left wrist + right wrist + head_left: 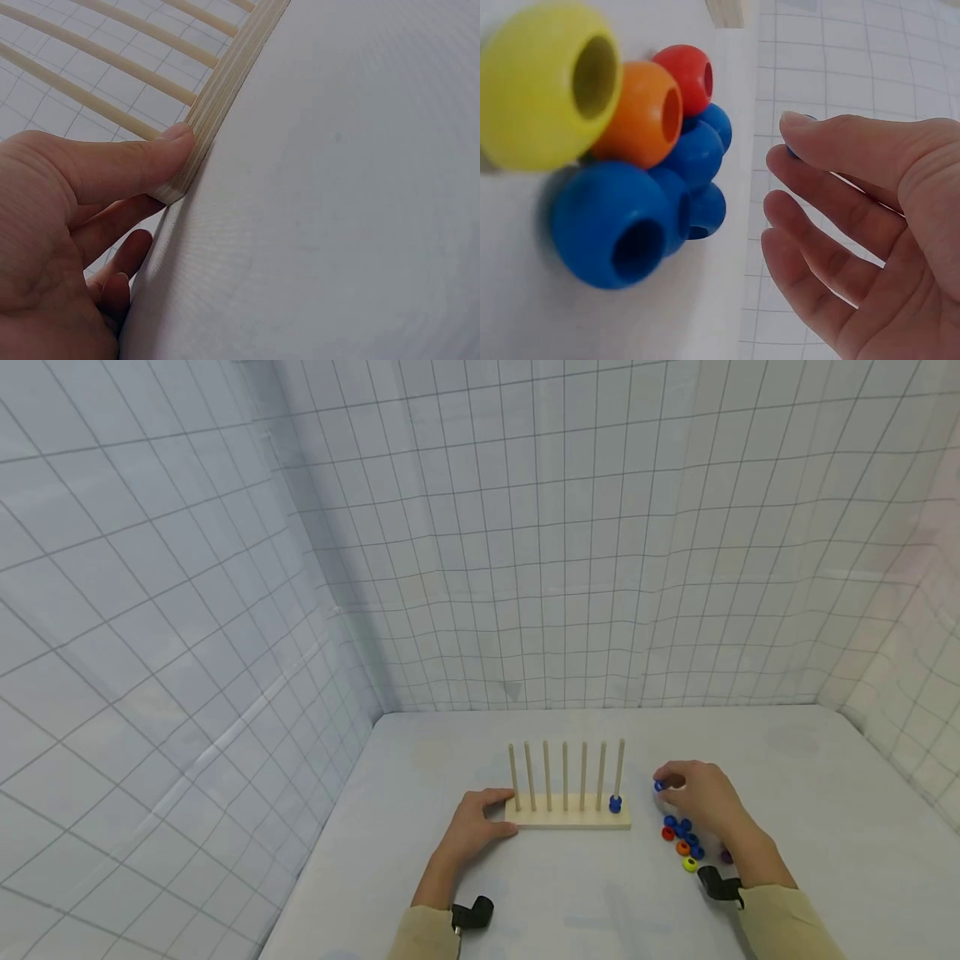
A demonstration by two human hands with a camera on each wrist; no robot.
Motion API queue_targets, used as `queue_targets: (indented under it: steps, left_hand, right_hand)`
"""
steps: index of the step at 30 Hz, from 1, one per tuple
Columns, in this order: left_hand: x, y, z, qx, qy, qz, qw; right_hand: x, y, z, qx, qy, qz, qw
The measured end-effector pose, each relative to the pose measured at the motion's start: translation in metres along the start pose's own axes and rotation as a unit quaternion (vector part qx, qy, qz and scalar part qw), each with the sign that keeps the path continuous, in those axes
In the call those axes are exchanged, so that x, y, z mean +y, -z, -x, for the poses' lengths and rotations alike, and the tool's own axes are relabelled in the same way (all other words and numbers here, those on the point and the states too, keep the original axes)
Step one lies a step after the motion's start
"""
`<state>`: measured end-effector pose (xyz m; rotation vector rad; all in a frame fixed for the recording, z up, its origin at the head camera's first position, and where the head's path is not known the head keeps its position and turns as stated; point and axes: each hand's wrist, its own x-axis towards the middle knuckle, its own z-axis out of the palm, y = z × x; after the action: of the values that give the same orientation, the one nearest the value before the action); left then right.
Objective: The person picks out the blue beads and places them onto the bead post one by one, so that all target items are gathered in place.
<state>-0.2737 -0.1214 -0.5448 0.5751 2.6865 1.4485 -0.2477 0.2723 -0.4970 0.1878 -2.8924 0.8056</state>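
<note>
A pale wooden rack (566, 819) with a row of several upright pegs stands on the table. My left hand (472, 818) grips its left end, the thumb on the front edge of the base and a finger behind. Low on the rightmost peg sits blue beadwork (615, 805). To the right of the rack, my right hand (708, 795) pinches a blue bead (658, 785) between thumb and index finger, raised above the table. The right wrist view shows that bead mostly hidden by the thumb, with the other fingers loosely bent.
Below the right hand lies a cluster of loose beads: several blue ones (611, 225), a red bead (668, 833), an orange bead (682, 848) and a yellow bead (689, 864). A dark purple bead (727, 857) shows beside the right wrist. Grid-patterned white sheets (525, 527) surround the table.
</note>
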Motion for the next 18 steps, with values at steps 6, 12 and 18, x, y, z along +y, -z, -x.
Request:
queue_targets:
  steps: [6, 12, 18]
  left_hand:
    - [-0.001, 0.000, 0.001, 0.001, -0.002, -0.002, 1.0000]
    - [0.001, 0.000, 0.002, 0.000, 0.001, -0.001, 1.0000]
    - [0.001, 0.001, 0.002, 0.000, 0.004, -0.002, 1.0000]
  right_hand:
    - [-0.006, 0.004, 0.000, 0.015, 0.012, 0.001, 0.9998]
    - [-0.010, 0.007, 0.000, 0.043, 0.026, 0.002, 0.9987]
    - [-0.015, 0.010, -0.001, 0.055, 0.026, -0.010, 0.9981]
